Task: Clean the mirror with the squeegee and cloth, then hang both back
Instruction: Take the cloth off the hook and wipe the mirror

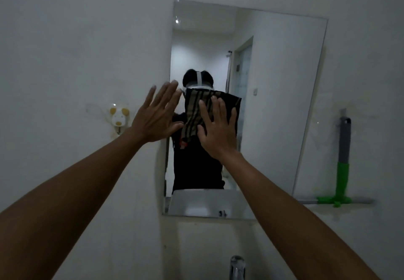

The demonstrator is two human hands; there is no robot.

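Against the mirror (273,83), right hand (216,131) flat presses cloth (196,109); left hand (156,116) spread, empty.

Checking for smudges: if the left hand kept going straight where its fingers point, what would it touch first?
Likely the mirror's left edge: the left hand points up and forward at it, beside the cloth. Depth is unclear.

White wall (65,28), scuffed and stained in spots. Left of centre on the wall: small animal-shaped hook (118,117), white with yellow ears and snout, clear suction plate behind it, stain just below. Bottom edge of frame, right of centre: chrome faucet (237,267), only the top showing, blurred. White ledge under the glass, plain. Dim lighting overall, greyish cast on the wall.
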